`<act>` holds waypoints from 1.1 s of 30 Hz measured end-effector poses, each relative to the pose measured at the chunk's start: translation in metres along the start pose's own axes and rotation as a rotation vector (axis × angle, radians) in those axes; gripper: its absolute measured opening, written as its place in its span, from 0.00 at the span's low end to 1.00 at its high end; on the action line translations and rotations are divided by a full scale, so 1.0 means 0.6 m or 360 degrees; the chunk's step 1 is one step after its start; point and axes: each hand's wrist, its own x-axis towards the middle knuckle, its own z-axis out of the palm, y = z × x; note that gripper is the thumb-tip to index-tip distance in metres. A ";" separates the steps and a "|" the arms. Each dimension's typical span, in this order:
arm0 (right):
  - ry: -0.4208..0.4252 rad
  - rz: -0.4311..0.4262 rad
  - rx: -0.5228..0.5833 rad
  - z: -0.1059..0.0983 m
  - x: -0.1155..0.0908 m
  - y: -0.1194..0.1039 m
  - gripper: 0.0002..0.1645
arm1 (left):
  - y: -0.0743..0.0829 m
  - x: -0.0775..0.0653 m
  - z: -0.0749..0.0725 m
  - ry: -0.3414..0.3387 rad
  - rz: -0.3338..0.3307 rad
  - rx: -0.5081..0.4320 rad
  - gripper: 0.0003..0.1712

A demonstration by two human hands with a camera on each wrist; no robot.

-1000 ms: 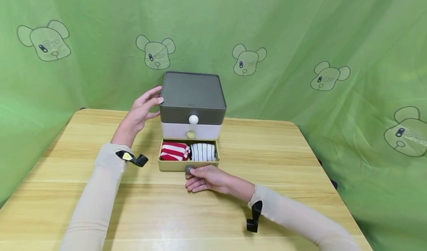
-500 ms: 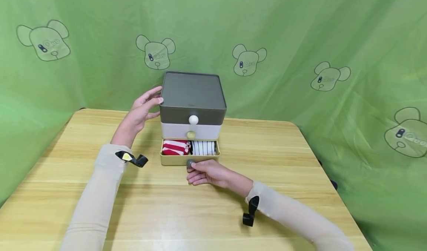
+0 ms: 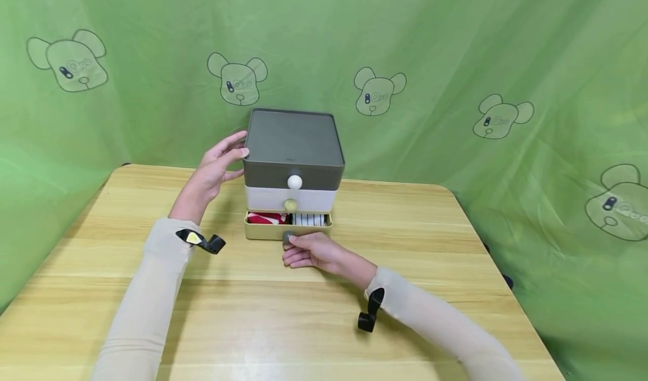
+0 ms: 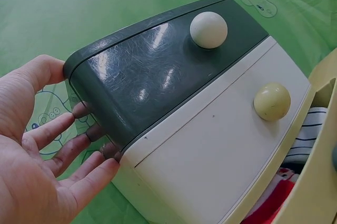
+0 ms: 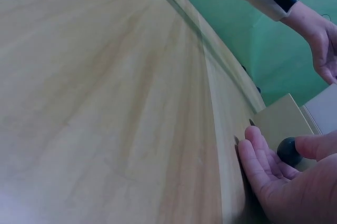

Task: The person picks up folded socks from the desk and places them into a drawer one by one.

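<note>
A small drawer unit (image 3: 297, 139) with a dark grey top tier, a white middle tier and a yellow bottom drawer (image 3: 263, 232) stands on the table. The bottom drawer is partly pulled out. Inside it lie a red-and-white striped folded cloth (image 3: 266, 218) on the left and a white one with dark stripes (image 3: 309, 219) on the right. My right hand (image 3: 319, 251) holds the drawer's dark round knob (image 5: 289, 151) between thumb and fingers. My left hand (image 4: 47, 145) rests against the unit's left side, its fingers fairly straight and the thumb at the grey tier's front corner.
The wooden table (image 3: 253, 325) extends in front of the unit and to both sides. A green curtain (image 3: 304, 26) with bear-head drawings hangs close behind. A white knob (image 4: 208, 30) and a yellow knob (image 4: 271, 101) stick out from the upper drawers.
My right hand has moved away from me with the knob, and the bottom drawer has slid further in, so less of the cloths shows. The left hand has stayed in place.
</note>
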 end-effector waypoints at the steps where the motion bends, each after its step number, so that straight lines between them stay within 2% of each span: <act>1: 0.0007 -0.0007 0.0006 0.000 0.002 -0.001 0.23 | 0.000 0.000 0.001 -0.0003 -0.0001 0.0001 0.36; 23: 0.0057 -0.0066 0.0057 -0.016 0.042 -0.015 0.23 | 0.004 -0.006 0.002 0.0016 0.0001 0.0011 0.36; 33: 0.0060 -0.0049 0.0056 -0.019 0.045 -0.016 0.24 | 0.000 -0.002 0.004 0.0023 -0.0011 -0.0004 0.36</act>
